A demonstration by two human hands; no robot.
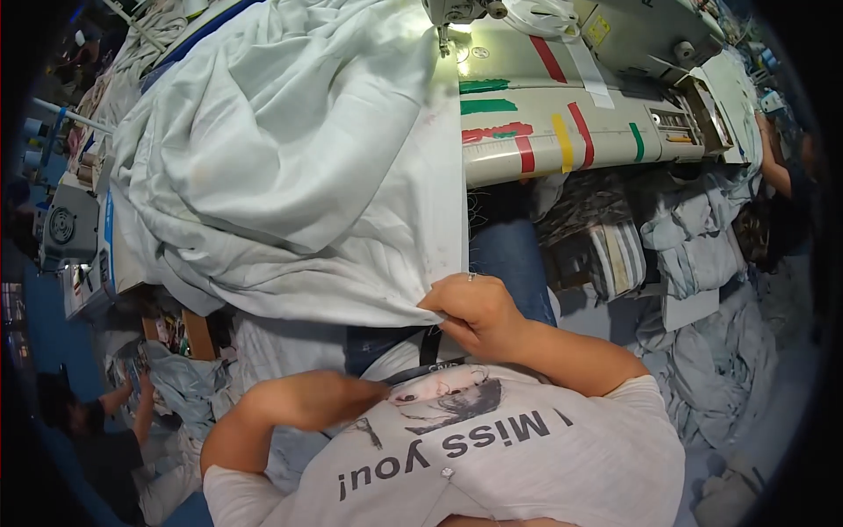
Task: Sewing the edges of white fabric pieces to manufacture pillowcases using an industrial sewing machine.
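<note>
A large piece of pale white fabric (pixel 290 158) lies in loose folds over the left part of the sewing table and hangs over its front edge toward my lap. My right hand (pixel 479 307) is closed on the fabric's near right corner, fingers pinched together at the edge. My left hand (pixel 338 397) is in front of my shirt, apart from the fabric and smeared by motion, so its fingers cannot be made out. At the top, the sewing machine's needle and presser foot (pixel 444 42) stand beside the fabric's far right edge.
Coloured tape strips (pixel 564 142) mark the machine bed to the right. An open tray (pixel 672 123) is set into it. Folded cloth bundles (pixel 694 237) and a striped bundle (pixel 617 259) lie below right. Co-workers (pixel 105 439) sit at the lower left and far right.
</note>
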